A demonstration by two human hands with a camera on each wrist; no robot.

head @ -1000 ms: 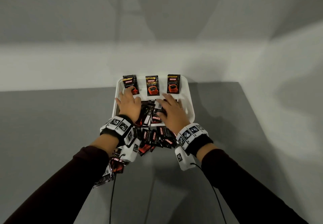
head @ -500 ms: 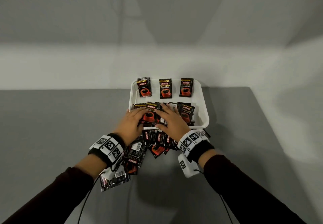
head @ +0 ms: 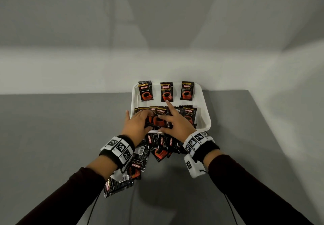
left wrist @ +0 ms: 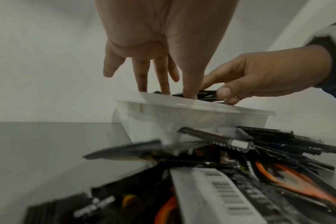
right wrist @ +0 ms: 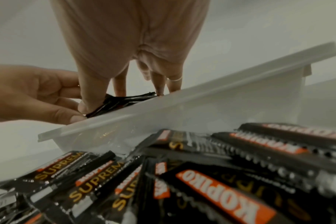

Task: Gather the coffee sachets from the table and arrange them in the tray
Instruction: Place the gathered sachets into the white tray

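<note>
Both hands work a small stack of coffee sachets point(head: 160, 117) in the near row of the white tray point(head: 205, 117): the left hand point(head: 135, 125) pinches its edge, the right hand point(head: 178, 124) grips it too. More loose sachets point(head: 162, 147) lie heaped on the grey desk point(head: 52, 128) against the tray's near wall

Bare floor of the tray point(head: 201, 109) between the far row of three sachets point(head: 166, 92) and the near overlapping stack point(head: 190, 115), and along the right wall. Near half of the tray filled by that stack, with left hand point(head: 135, 125) and right hand point(head: 177, 123) over it. Heap of loose sachets point(head: 160, 147) jammed against the near rim, more trailing under the left wrist. Open grey table point(head: 52, 137) wide to the left, a narrower bare strip to the right of the tray.
</note>
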